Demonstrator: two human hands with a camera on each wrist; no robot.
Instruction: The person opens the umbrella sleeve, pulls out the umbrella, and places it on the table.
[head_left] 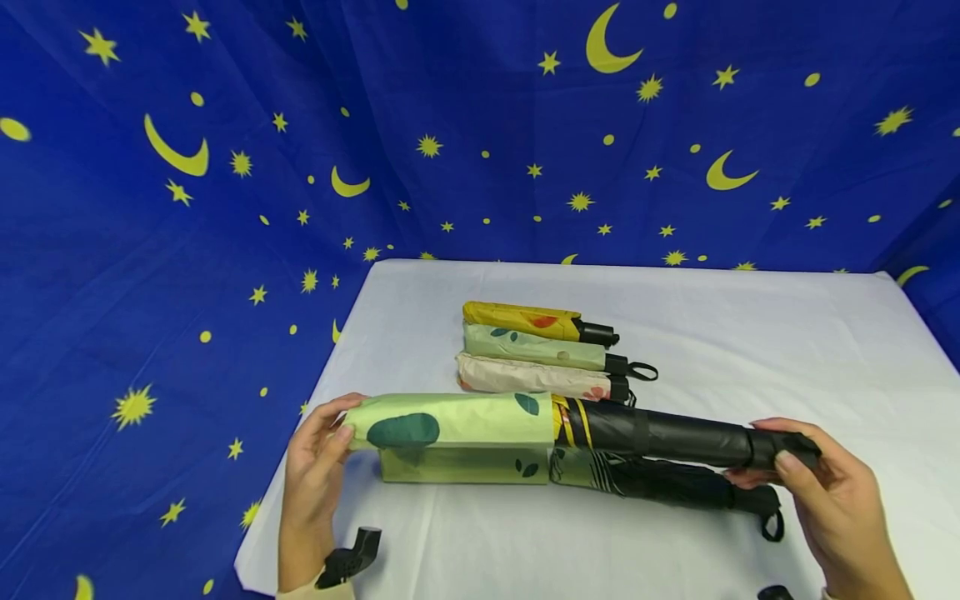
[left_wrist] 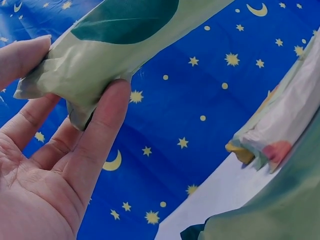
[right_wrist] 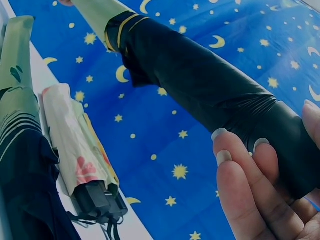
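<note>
Gripping an umbrella [head_left: 581,425] at its ends with curled fingers, left hand [head_left: 317,467] and right hand [head_left: 840,492] hold it seemingly half-sleeved, its black half left uncovered.

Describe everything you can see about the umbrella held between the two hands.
The umbrella is folded into a long, slim roll. A pale green sleeve, apparently thin fabric, covers nearly half; it has dark green leaf shapes and a wrinkled end. The rest is black and slightly glossy, with yellow stripes near the sleeve's mouth. Held above the white table, it dips slightly rightward in the head view. The left hand pinches the sleeve's end; the right hand grips the black end.
</note>
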